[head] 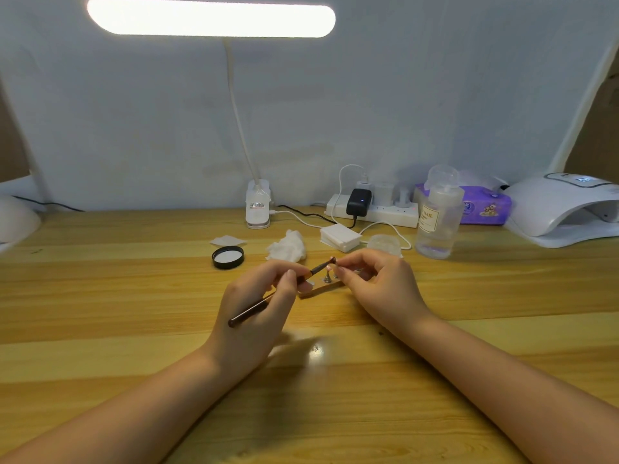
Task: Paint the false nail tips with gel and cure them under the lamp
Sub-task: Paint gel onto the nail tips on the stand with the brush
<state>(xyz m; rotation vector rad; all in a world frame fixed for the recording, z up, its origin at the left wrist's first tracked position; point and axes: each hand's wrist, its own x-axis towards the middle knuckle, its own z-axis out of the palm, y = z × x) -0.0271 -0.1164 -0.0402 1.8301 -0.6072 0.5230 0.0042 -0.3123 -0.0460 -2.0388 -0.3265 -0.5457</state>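
Both forearms reach in from the near edge over the wooden table (134, 329). Left hand (258, 316) holds a thin dark brush (268, 301) pen-style, fingers curled round the shaft; the handle end points near-left, the bristle end up and to the right. Right hand (378, 289) pinches something very small between thumb and forefinger right at the brush tip; it looks like a nail tip (334, 260), too small to confirm, with a dark reddish spot where the brush meets it. Under and between the two hands lies a small wooden holder (318, 289) flat on the table, with short metal stands (327, 278) on it; partly hidden by the fingers. Far of the hands: a crumpled white wipe (288, 247), a black lid (228, 257) lying upside down to its left, a flat cotton pad (227, 241) just beyond the lid, and a stack of white pads (340, 236) to the right of the wipe. A small clear jar (383, 244) sits just beyond the right hand. Far right: a clear pump bottle (435, 219) with a little liquid at the bottom, a purple tissue pack (482, 205) behind it, and a white curing lamp (566, 209) at the right edge, opening facing near-left. At the back wall stand a power strip (375, 212) with a black adapter plugged in and the clip base of a desk lamp (258, 209), its lit bar overhead.
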